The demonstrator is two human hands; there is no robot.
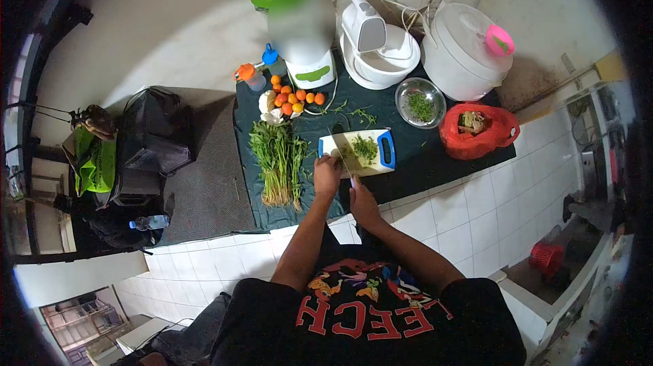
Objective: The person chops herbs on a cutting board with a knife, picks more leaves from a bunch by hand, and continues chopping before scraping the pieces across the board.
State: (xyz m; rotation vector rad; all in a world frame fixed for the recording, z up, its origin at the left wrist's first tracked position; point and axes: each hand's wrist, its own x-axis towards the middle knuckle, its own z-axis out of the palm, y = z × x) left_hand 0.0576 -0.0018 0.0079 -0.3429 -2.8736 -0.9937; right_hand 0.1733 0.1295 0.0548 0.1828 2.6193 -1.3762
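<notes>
Chopping looks to be the step in hand: cut greens (366, 151) lie on the white cutting board (375, 166), towards its 3 o'clock end. Across the board runs a knife (339, 145), its handle gripped by the right hand (364, 204) at 6 o'clock. The left hand (327, 170) rests at the board's 8 o'clock corner, fingers bent near the blade; whether they pinch anything, I cannot tell. A further stroke would call for tucked left fingertips and a steady board. Outward from the board, a leafy bunch (275, 162) lies at 9 o'clock, orange fruits (287, 108) at 10, a stand mixer (369, 34) at 12, a metal bowl (402, 103) holding more cut greens at 2, and a red bag (469, 147) near 3.
</notes>
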